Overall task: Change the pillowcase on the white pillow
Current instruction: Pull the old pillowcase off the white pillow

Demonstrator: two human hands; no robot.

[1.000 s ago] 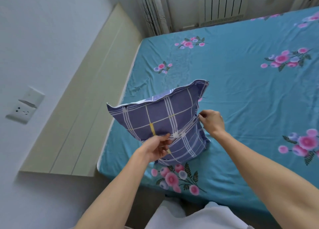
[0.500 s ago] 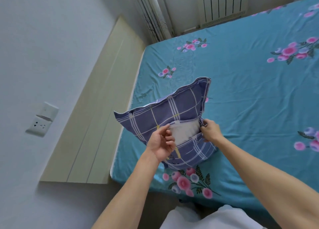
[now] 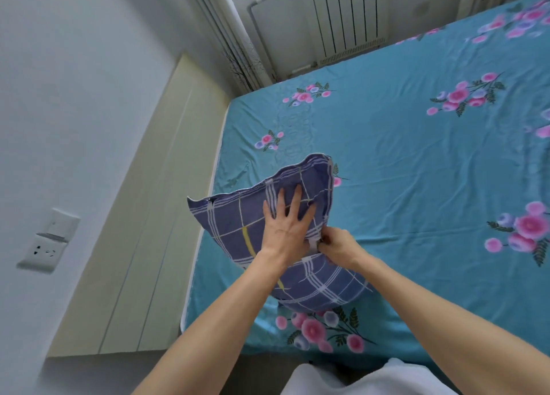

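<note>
Now the left hand (image 3: 287,228) lies flat on the blue checked pillowcase (image 3: 238,231) with its fingers (image 3: 294,200) spread wide, while the right hand (image 3: 337,244) has its fingers curled tight, pinching a fold of the cloth at the opening just beside the left palm; the fingertips themselves are tucked under and hard to make out. Half a second ago a patch of white pillow showed through that opening; it is now hidden, covered by the left hand and the closed flap, so the pillow inside cannot be seen at all. The pillowcase stands tilted on its lower edge near the corner of the bed, on the teal flowered sheet (image 3: 416,162). Both forearms are cut off by the bottom edge.
</note>
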